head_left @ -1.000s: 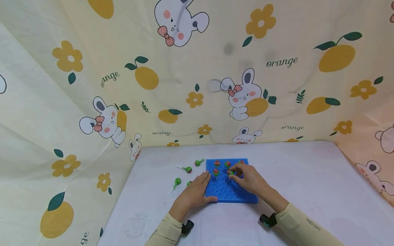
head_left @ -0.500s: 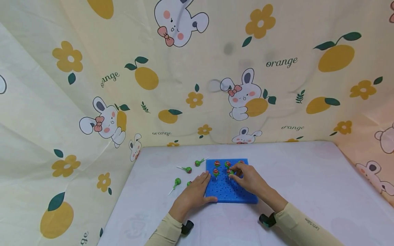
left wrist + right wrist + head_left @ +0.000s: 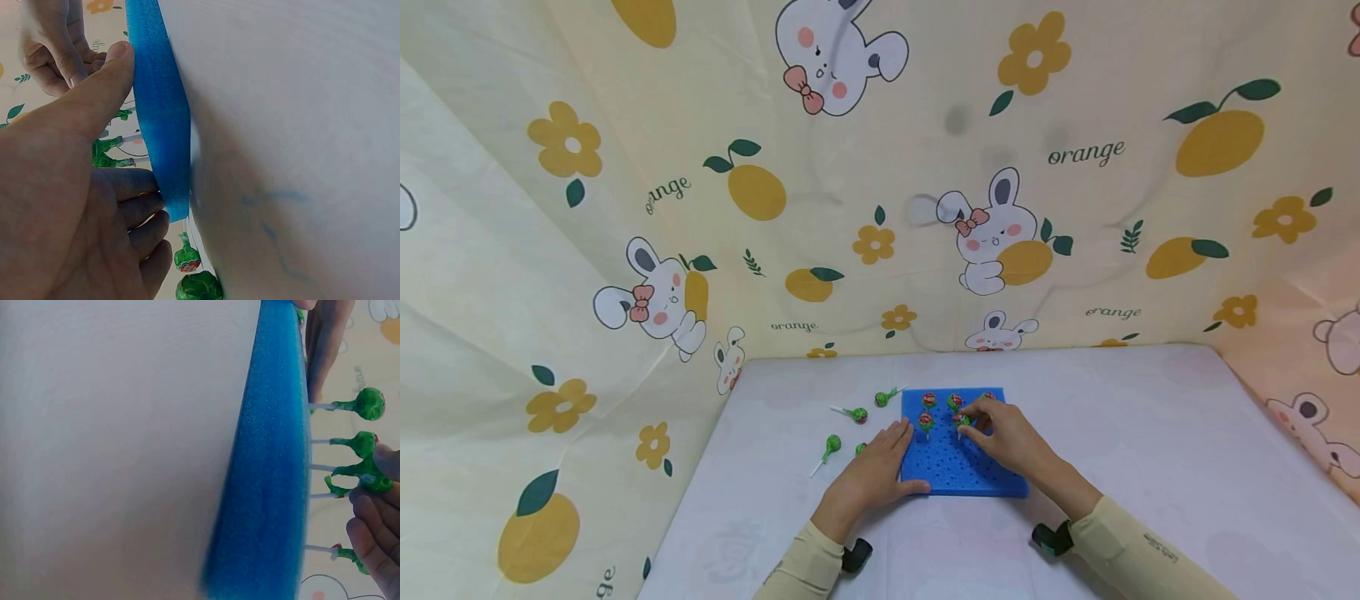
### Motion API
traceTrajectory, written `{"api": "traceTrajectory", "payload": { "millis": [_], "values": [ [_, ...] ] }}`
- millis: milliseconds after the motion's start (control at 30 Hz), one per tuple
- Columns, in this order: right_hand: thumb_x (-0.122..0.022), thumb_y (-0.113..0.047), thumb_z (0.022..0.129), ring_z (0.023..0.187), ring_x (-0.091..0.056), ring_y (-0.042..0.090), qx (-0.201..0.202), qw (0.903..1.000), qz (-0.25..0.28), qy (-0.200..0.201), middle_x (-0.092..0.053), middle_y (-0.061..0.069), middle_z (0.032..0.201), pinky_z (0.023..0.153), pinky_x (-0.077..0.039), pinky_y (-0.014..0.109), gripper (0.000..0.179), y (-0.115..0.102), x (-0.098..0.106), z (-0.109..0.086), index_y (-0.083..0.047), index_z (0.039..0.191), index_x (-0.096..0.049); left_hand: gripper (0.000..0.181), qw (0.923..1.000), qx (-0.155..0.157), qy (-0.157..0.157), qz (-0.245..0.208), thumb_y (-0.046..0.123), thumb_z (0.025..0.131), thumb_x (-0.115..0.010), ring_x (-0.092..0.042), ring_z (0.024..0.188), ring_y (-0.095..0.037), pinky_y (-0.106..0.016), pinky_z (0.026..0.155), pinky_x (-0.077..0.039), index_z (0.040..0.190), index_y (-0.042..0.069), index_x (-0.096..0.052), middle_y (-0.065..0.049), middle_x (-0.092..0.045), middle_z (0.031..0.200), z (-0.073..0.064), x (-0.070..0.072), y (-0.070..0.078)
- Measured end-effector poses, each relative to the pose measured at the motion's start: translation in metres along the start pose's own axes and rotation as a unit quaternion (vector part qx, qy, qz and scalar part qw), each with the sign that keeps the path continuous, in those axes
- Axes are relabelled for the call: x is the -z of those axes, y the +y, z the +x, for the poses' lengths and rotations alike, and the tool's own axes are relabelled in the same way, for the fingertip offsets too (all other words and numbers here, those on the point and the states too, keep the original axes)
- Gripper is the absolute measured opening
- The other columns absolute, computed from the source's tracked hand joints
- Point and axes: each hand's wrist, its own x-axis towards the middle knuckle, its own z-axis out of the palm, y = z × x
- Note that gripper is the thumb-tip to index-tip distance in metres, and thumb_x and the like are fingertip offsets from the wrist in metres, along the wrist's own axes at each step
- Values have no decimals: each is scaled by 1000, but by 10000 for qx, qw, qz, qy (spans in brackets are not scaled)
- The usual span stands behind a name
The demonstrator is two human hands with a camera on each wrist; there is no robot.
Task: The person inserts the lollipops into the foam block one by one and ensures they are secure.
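Note:
In the head view a blue foam board [image 3: 958, 471] with rows of small holes lies on the table. My left hand [image 3: 872, 475] rests along its left edge, fingers extended and thumb at the front corner. With thumb and fingertips my right hand [image 3: 1011, 437] pinches the green-wrapped head of a lollipop [image 3: 374, 478], whose white stick reaches down to the board's top face. Several other lollipops stand upright in the board, among them one at the back left [image 3: 929, 400] and one in front of it [image 3: 927, 421]. One at the back right [image 3: 988, 395] is partly covered by the right hand.
Left of the board, loose lollipops lie on the white-covered table [image 3: 1120, 433]: one near the back corner [image 3: 882, 398], one further left [image 3: 859, 414] and one nearer the front [image 3: 832, 443]. Another [image 3: 861, 447] is partly hidden by the left hand. A patterned curtain [image 3: 850, 167] surrounds the table.

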Motion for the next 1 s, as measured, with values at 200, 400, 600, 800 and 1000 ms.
{"api": "traceTrajectory", "payload": {
  "millis": [200, 400, 600, 800, 1000],
  "values": [
    [-82, -14, 97, 82, -63, 7, 34, 10000, -8, 44, -72, -2, 101, 71, -59, 26, 21, 1, 0, 0, -7, 115, -75, 103, 10000, -20, 16, 1, 70, 97, -65, -22, 165, -24, -40, 133, -25, 171, 9, -27, -8, -23, 179, 0, 1, 1],
    [-83, -13, 96, 84, -65, 8, 147, 9999, 28, 53, -73, 0, 104, 73, -61, 28, 27, 2, -2, 0, -5, 120, -73, 103, 10000, -39, 20, 57, 71, 97, -64, -21, 165, -24, -40, 133, -25, 171, 9, -27, -8, -23, 179, 0, 1, 1],
    [-83, -12, 96, 84, -64, 8, 295, 9995, 103, 32, -73, 1, 107, 72, -62, 31, 32, 3, -2, 0, -3, 125, -72, 104, 10000, -22, 15, 70, 72, 97, -63, -21, 165, -23, -40, 133, -25, 171, 10, -27, -7, -22, 179, 0, -1, 0],
    [-82, -12, 96, 85, -65, 9, 290, 9995, 106, 8, -73, 2, 108, 73, -63, 33, 33, 2, -2, -1, -3, 126, -72, 103, 10000, -3, 0, 52, 72, 97, -63, -21, 165, -24, -41, 133, -26, 171, 10, -27, -7, -22, 179, 0, -1, 0],
    [-83, -10, 96, 86, -68, 14, 381, 9992, 118, -3, -73, 3, 108, 75, -64, 37, 32, 2, -2, -1, -1, 125, -72, 103, 10000, 1, 8, 27, 71, 97, -64, -22, 165, -24, -41, 133, -26, 171, 9, -27, -8, -23, 179, -1, 1, 1]
  ]
}}
